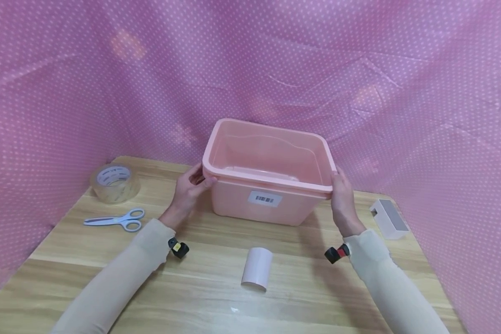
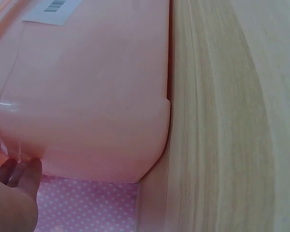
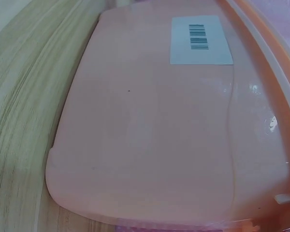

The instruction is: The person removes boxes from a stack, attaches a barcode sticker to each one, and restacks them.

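Note:
A pink plastic storage bin (image 1: 267, 174) stands at the back of the wooden table, its open top upward and its inside bare. On its front wall is a white barcode label (image 1: 265, 198), also visible in both wrist views. My left hand (image 1: 186, 190) grips the bin's left end under the rim, thumb on the front; the left wrist view shows its fingers (image 2: 30, 176) against the wall. At the opposite end, my right hand (image 1: 343, 199) holds the rim's right corner. Its fingers are mostly hidden behind the bin, and the right wrist view does not show the hand.
Blue scissors (image 1: 121, 219) lie on the left, in front of a roll of clear tape (image 1: 114, 183). A curved pale label sheet (image 1: 257, 268) rests near the front middle. A white and grey box-shaped item (image 1: 389, 219) sits at right. Pink dotted cloth (image 1: 250, 60) surrounds the table.

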`<state>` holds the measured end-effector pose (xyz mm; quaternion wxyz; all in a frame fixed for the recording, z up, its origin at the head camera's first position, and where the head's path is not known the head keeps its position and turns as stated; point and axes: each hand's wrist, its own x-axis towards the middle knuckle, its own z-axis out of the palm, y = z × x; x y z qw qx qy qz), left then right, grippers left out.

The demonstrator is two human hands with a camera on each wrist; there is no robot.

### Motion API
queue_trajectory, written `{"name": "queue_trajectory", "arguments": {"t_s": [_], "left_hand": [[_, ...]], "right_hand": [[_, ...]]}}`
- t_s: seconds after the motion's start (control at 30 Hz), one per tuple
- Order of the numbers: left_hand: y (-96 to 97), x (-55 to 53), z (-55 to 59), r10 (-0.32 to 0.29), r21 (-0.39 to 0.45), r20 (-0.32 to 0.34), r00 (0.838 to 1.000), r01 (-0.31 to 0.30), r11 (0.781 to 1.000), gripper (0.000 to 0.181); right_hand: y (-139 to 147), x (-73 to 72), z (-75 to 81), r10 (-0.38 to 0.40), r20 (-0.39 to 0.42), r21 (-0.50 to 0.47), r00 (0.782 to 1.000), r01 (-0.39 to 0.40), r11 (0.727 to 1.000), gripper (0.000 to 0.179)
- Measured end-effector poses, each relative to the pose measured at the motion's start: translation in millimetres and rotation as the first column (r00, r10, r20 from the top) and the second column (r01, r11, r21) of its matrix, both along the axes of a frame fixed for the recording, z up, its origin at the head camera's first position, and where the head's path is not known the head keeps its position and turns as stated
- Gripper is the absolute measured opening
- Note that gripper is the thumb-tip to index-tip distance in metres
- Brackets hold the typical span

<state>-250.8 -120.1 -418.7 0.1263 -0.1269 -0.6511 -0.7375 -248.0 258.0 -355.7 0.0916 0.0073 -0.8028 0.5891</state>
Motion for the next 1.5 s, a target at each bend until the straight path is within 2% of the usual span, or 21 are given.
{"name": "queue_trajectory", "arguments": {"t_s": [0.13,0.43,0.63,0.8,0.93,1.03,1.17,1.2,1.27,1.33,1.4,1.5], "left_hand": [[-1.0,0.5,0.6,0.004,-0.017,-0.001,1.0,-0.004,1.0,0.061],[-11.5,1.9,5.2,0.022,-0.128,0.0,1.0,-0.022,0.992,0.057],[-19.1,2.6,6.1,0.031,-0.161,0.009,0.999,-0.029,0.987,0.056],[-26.4,2.3,7.4,0.033,-0.184,-0.016,0.999,-0.036,0.982,0.051],[-32.6,1.9,9.2,0.033,-0.223,-0.038,0.999,-0.04,0.974,0.048],[-39.8,2.3,10.8,0.034,-0.269,-0.03,0.999,-0.041,0.962,0.046],[-53.0,2.9,15.1,0.02,-0.336,-0.007,1.0,-0.021,0.942,0.047],[-57.0,2.8,16.2,0.025,-0.369,-0.005,1.0,-0.025,0.929,0.049],[-65.9,2.1,18.3,0.047,-0.453,-0.025,0.999,-0.053,0.89,0.054],[-75.4,0.8,20.8,0.08,-0.542,-0.054,0.995,-0.097,0.835,0.06],[-86.4,-1.7,22.8,0.127,-0.636,-0.123,0.984,-0.177,0.751,0.066],[-103.7,-7.0,26.4,0.165,-0.73,-0.235,0.958,-0.286,0.621,0.071]], "right_hand": [[0.2,-1.0,0.7,0.013,0.003,-0.012,1.0,-0.013,1.0,0.056],[-1.4,-3.6,1.3,0.038,0.0,0.013,0.999,-0.038,0.999,0.055],[-3.2,-6.2,1.7,0.071,-0.011,0.049,0.997,-0.07,0.996,0.057],[-0.8,-7.7,3.6,0.106,-0.023,0.121,0.994,-0.102,0.987,0.062],[3.6,-8.0,5.3,0.133,-0.012,0.178,0.991,-0.129,0.976,0.065],[6.5,-8.9,5.7,0.147,-0.012,0.198,0.989,-0.142,0.97,0.064],[11.7,-12.5,6.0,0.149,-0.073,0.211,0.986,-0.131,0.969,0.061],[13.8,-13.6,6.1,0.145,-0.098,0.229,0.985,-0.119,0.966,0.059],[17.8,-16.8,7.6,0.142,-0.146,0.281,0.979,-0.097,0.955,0.058],[22.8,-19.3,9.0,0.139,-0.185,0.374,0.973,-0.061,0.925,0.059],[27.8,-22.7,10.7,0.148,-0.234,0.457,0.961,-0.026,0.889,0.06],[35.7,-26.9,13.0,0.163,-0.29,0.538,0.943,0.019,0.843,0.062]]}}
